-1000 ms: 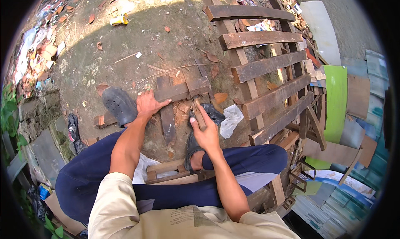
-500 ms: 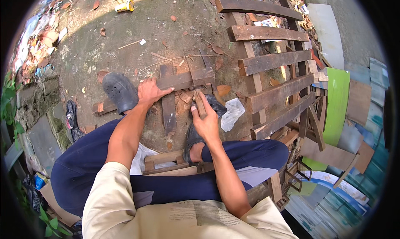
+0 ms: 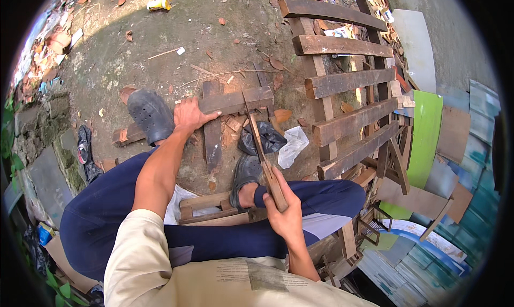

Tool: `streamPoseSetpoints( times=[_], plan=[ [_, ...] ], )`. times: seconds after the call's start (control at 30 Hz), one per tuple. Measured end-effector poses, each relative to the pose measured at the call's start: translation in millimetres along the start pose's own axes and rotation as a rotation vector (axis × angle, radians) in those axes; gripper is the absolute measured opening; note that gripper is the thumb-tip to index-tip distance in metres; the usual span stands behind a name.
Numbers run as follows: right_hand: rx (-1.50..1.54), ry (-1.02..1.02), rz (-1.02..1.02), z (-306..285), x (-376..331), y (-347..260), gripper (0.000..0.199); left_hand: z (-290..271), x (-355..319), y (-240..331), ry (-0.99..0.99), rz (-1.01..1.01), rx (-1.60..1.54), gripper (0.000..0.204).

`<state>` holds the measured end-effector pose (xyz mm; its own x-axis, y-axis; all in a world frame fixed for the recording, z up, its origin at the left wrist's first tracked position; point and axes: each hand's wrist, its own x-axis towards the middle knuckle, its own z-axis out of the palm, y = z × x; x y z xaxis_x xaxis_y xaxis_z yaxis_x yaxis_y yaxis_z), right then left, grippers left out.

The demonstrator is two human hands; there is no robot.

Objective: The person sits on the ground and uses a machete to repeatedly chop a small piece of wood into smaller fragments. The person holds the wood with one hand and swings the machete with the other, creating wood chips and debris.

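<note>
The wooden bar [image 3: 238,102] slants left-to-right mid-frame, clasped by our nearer left hand [image 3: 188,116], above our right hand [image 3: 284,213] curled round the saw [image 3: 261,152].

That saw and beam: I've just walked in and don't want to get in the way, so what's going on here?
A person holds a wooden beam down with the left hand. The beam lies across a shorter dark board on the ground. The right hand grips a saw by its wooden handle, the end of its blade over the beam, right of the left hand. I can't tell how deep any cut is. A slatted wooden frame lies off to the right.
</note>
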<state>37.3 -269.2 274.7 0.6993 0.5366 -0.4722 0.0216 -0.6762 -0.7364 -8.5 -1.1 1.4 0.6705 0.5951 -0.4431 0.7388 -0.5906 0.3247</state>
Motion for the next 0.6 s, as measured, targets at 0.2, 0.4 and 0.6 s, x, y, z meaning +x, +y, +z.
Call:
streamPoseSetpoints(
  times=[0.2,0.4,0.6],
  plan=[
    [-0.097,0.037,0.127,26.0,83.7,-15.0,0.058,15.7,3.5,-3.3,0.059,-0.002,0.005,0.108],
    [-0.025,-0.041,-0.013,9.4,15.5,-7.6,0.063,14.6,1.5,-4.7,0.039,-0.013,0.037,0.107],
    [-0.038,-0.006,0.106,4.9,47.8,-31.3,0.056,9.9,3.9,-0.1,0.004,-0.012,0.029,0.108]
  ],
)
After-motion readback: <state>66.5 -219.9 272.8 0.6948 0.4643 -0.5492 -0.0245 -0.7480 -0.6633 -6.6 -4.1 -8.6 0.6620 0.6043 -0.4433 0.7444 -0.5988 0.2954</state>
